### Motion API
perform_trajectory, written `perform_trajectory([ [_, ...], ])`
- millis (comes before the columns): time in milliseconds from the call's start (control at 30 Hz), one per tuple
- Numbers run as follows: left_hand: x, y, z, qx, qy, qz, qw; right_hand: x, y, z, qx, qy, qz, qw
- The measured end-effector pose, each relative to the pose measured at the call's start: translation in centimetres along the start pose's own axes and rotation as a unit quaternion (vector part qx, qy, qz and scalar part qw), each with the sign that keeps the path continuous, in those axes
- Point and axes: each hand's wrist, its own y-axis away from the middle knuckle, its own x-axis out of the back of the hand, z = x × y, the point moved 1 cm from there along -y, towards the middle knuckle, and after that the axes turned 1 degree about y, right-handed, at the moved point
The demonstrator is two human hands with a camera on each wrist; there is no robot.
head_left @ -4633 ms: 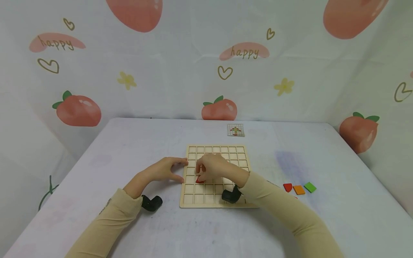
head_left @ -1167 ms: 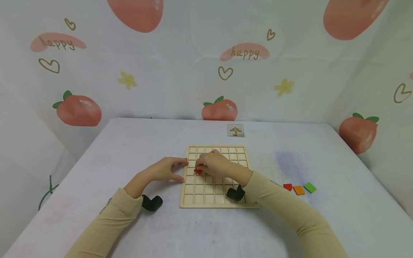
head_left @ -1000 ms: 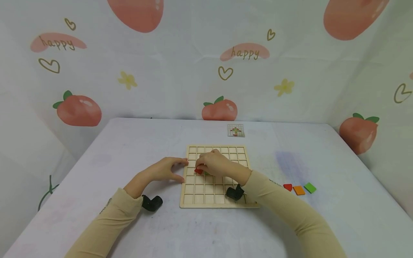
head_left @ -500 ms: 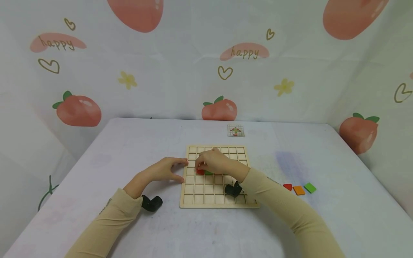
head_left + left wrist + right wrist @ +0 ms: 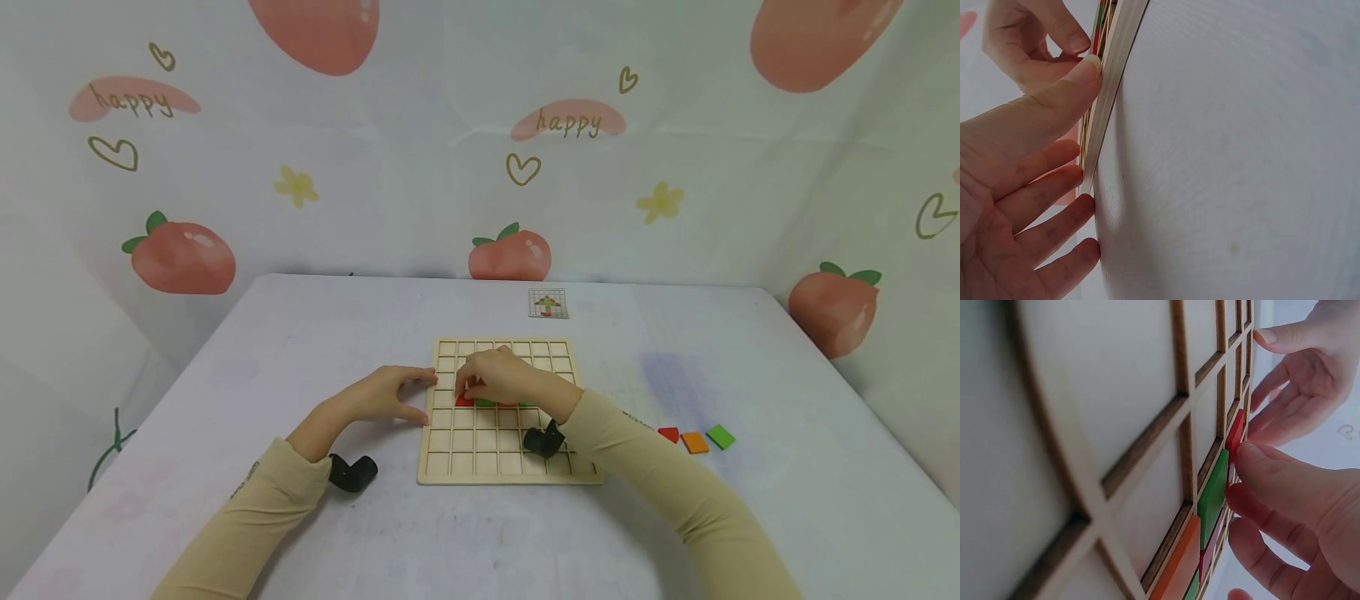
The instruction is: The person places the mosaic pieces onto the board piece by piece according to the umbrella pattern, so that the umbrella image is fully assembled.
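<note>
A wooden grid board [image 5: 462,460] lies flat on the table. My left hand [image 5: 381,393] is at the board's left edge; its thumb and spread fingers touch the rim in the left wrist view. Over the grid, my right hand [image 5: 501,375] has curled fingers, with thumb and fingertips at a red tile [image 5: 1235,434] lying in a cell near the left side. Beside that tile, in the same row, sit a green tile [image 5: 1213,487] and an orange tile [image 5: 1179,562]. Part of another green tile [image 5: 525,404] shows under my right hand, which hides more of the row.
To the right of the board lie a red piece [image 5: 668,435], an orange square [image 5: 695,442] and a green square [image 5: 721,436]. Behind the board is a small pattern card [image 5: 548,303]. Black wrist-worn devices [image 5: 354,473] sit at both wrists.
The red tile has gone from tilted in my right hand to lying flat beside the green tile. My right hand has shifted slightly; the left has stayed at the board's edge.
</note>
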Motion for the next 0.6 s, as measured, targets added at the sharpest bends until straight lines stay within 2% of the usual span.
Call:
perform_trajectory([
  [133,0.1,0.1,0.1,-0.018,-0.008,0.007,0.9998,0.2,0.2,0.2,0.000,-0.006,0.005,1.000],
  [300,0.1,-0.1,0.0,0.002,-0.009,-0.001,1.0000,0.8,0.8,0.8,0.012,-0.036,0.024,0.999],
  [400,0.1,-0.1,0.0,0.006,-0.013,-0.001,0.9999,1.3,1.6,1.4,0.018,-0.057,0.031,0.998],
  [600,0.1,0.0,0.1,0.010,-0.016,-0.001,0.9998,2.3,4.3,3.0,0.002,-0.108,0.036,0.994],
])
